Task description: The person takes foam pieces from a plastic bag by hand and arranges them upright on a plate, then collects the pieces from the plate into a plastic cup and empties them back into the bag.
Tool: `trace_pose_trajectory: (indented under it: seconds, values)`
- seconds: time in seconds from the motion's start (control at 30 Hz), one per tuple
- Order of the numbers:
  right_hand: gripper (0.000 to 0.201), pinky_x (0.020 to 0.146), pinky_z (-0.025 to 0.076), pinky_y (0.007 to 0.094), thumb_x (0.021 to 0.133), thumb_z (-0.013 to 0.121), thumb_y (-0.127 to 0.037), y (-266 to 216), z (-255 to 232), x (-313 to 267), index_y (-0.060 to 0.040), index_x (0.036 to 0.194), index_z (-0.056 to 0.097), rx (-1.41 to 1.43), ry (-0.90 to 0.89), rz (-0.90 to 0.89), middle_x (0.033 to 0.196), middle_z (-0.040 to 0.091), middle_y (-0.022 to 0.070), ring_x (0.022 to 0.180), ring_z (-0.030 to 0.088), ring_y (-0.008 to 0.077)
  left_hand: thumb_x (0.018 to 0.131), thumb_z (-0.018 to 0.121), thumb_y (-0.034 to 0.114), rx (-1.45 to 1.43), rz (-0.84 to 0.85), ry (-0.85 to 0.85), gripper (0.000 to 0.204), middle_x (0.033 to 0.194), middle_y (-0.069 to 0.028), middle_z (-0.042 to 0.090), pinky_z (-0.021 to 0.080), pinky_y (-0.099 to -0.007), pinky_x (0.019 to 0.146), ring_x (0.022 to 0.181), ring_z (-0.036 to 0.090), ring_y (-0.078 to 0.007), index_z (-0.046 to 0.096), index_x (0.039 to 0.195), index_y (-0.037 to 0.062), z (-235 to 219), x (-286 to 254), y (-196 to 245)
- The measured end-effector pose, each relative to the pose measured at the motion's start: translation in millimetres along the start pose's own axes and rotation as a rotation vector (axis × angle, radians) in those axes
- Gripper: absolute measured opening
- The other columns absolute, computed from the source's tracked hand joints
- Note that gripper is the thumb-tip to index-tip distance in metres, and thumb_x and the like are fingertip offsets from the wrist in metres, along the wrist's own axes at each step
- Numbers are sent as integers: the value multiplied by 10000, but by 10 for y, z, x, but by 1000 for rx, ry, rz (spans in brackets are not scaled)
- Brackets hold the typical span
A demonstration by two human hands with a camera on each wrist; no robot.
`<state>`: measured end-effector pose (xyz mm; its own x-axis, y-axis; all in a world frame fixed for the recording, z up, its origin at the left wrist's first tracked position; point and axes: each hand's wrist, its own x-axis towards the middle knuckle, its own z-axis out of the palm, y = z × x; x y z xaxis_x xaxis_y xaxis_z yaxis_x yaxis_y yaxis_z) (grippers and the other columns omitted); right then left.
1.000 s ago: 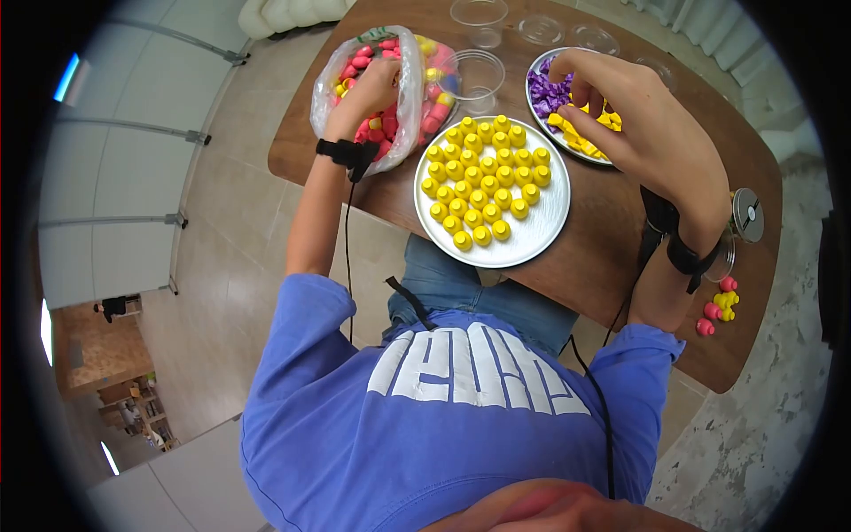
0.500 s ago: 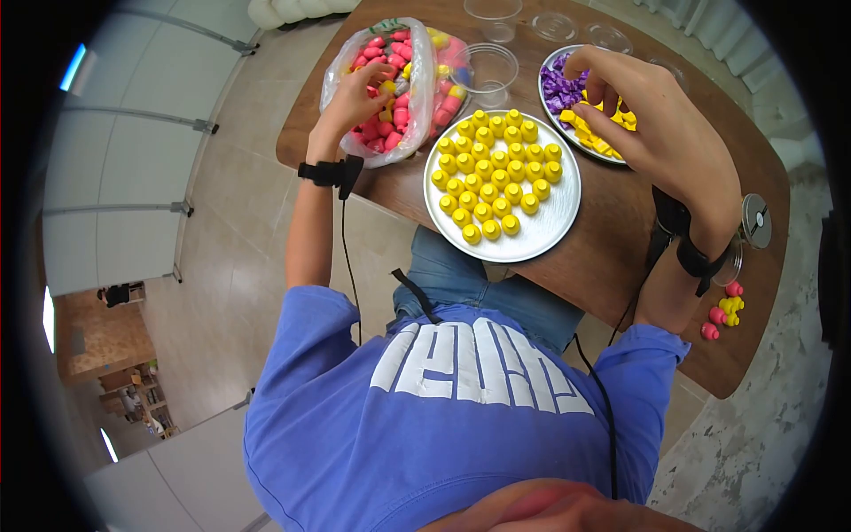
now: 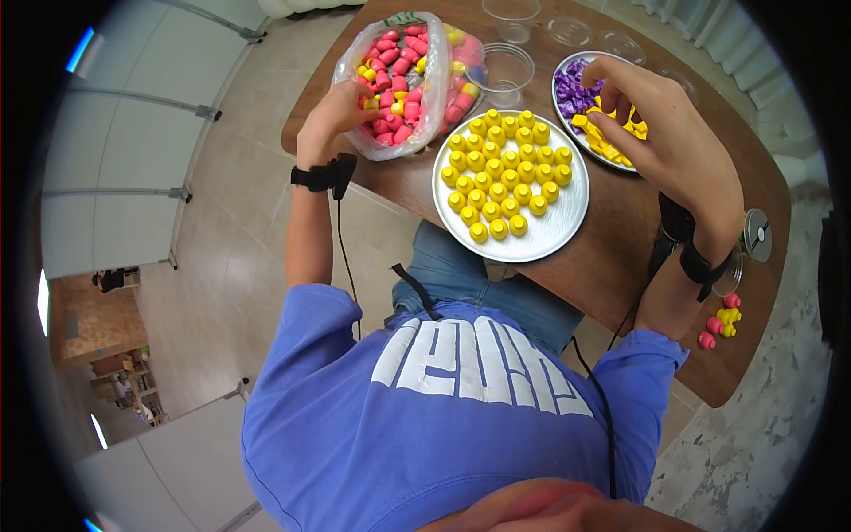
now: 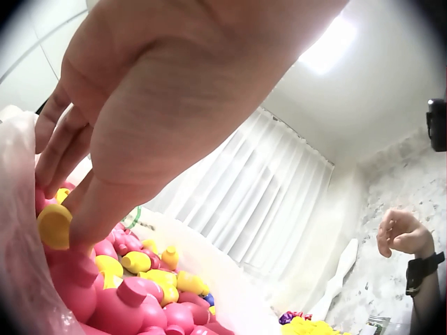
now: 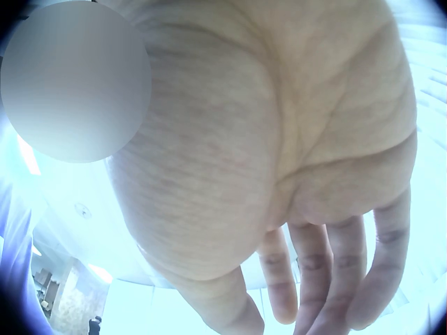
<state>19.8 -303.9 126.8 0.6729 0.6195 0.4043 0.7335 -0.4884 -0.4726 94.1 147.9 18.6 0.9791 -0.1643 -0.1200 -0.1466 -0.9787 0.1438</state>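
A clear plastic bag (image 3: 351, 64) at the back left holds a heap of pink bottle-shaped pieces (image 3: 402, 135) with yellow ones among them. My left hand (image 3: 330, 113) reaches over its near side, fingertips down among the pieces. Between its thumb and fingers shows a yellow piece (image 4: 54, 225); I cannot tell whether they pinch it. Several yellow bottle-shaped pieces (image 3: 510, 179) stand upright on a round white plate (image 3: 558, 222). My right hand (image 3: 678, 133) hangs over a second plate of purple wrapped pieces (image 3: 576, 93) and yellow pieces (image 3: 612, 133); its fingers are loosely bent, holding nothing.
Clear plastic cups (image 3: 510, 66) and round lids (image 3: 567, 34) stand at the back of the brown wooden table (image 3: 612, 248). On the right are a jar lid (image 3: 757, 235) and loose pink and yellow pieces (image 3: 729, 319). Cables (image 3: 346, 257) run from both wrists.
My left hand has drawn out from deep in the bag, toward its near left side, and its fingertips are back among the pieces. The right hand stays over the second plate.
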Motion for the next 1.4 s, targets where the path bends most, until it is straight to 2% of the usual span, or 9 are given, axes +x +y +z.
trace_pose_trajectory:
  seconds: [0.1,0.27,0.4,0.47,0.6,0.73,0.93,0.97,1.4]
  values:
    - [174,738,523,382,930,654,-101,-4,3,4,-4,1057,584,3,-2,1,880,648,158,808,649,289,875,811,311,-38,-29,64,412,1024,-204,745,575,-406,860,954,729,-315,745,1161,22,39,45,98]
    - [169,740,522,391,927,653,-96,-26,1,8,-5,1049,579,6,-5,-8,890,650,157,810,647,297,887,748,261,-94,294,400,297,1006,-225,741,557,-469,829,910,706,-394,743,1040,8,228,409,183]
    - [171,749,516,402,927,653,-96,-18,-3,-10,-5,1046,570,-8,-3,-23,899,650,152,820,645,302,883,735,250,-41,297,382,264,938,-222,738,557,-486,802,858,703,-395,747,959,-2,329,878,199]
    - [173,750,514,402,928,654,-99,-34,-21,-22,-6,1046,569,-3,0,-17,898,649,152,822,644,302,875,734,245,-20,166,50,258,865,-227,722,556,-504,773,824,699,-404,747,878,-12,404,1095,154]
    - [174,741,511,398,928,653,-98,-26,-45,-53,-4,1045,565,-12,38,-13,894,645,151,815,638,294,866,741,258,-31,308,301,281,830,-238,710,552,-519,745,797,692,-418,741,828,-20,638,1231,27]
    - [178,746,516,421,945,656,-128,-18,-85,-48,5,1041,587,-6,30,-6,907,659,161,835,656,331,865,763,240,-28,268,329,258,854,-240,708,544,-517,756,827,684,-418,745,871,-18,347,794,226]
    - [344,710,512,360,910,697,-83,49,-52,-40,-13,1232,596,-67,-8,-51,895,645,126,792,641,252,901,787,200,-228,210,635,253,1019,-214,728,566,-427,760,857,711,-369,765,1052,-2,89,-5,408]
    - [341,704,509,358,910,696,-83,45,-52,-33,-14,1228,595,-60,-16,-54,889,639,125,791,637,252,916,801,191,-260,223,636,275,1043,-121,745,555,-313,753,816,702,-215,749,1106,-1,106,-112,356]
    - [278,732,544,387,869,688,-84,-253,-23,55,31,1113,624,-237,-75,42,856,675,173,801,683,315,923,769,25,-945,132,207,223,1082,-49,718,545,-259,864,974,681,-121,736,1138,-29,500,-1323,701]
